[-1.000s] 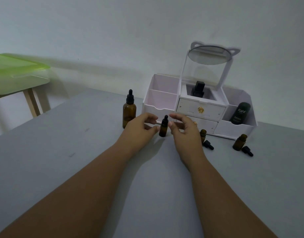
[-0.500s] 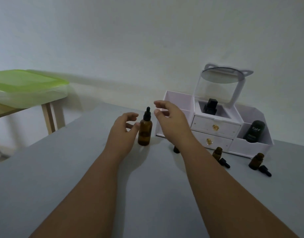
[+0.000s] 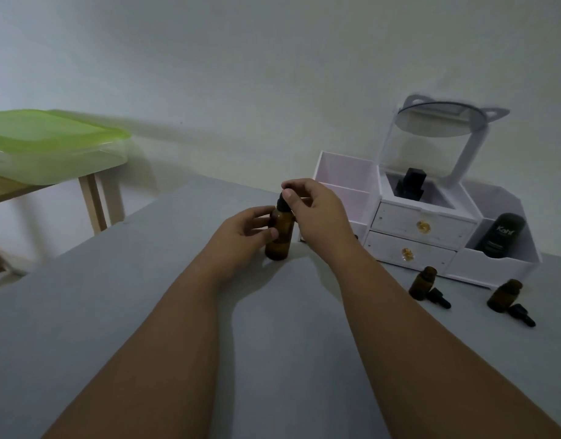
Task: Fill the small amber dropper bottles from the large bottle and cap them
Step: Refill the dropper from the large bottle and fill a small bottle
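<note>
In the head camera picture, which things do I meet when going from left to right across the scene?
Green-lidded container → left hand → large amber bottle → right hand → small open bottle → second small open bottle.

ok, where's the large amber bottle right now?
Head view, centre: the large amber bottle stands upright on the grey table, just left of the white organizer, left hand on its body, right hand on its dropper cap.

1 head view, looking forward and down over both forearms, table [image 3: 82, 312] near, wall [image 3: 272, 74] behind
</note>
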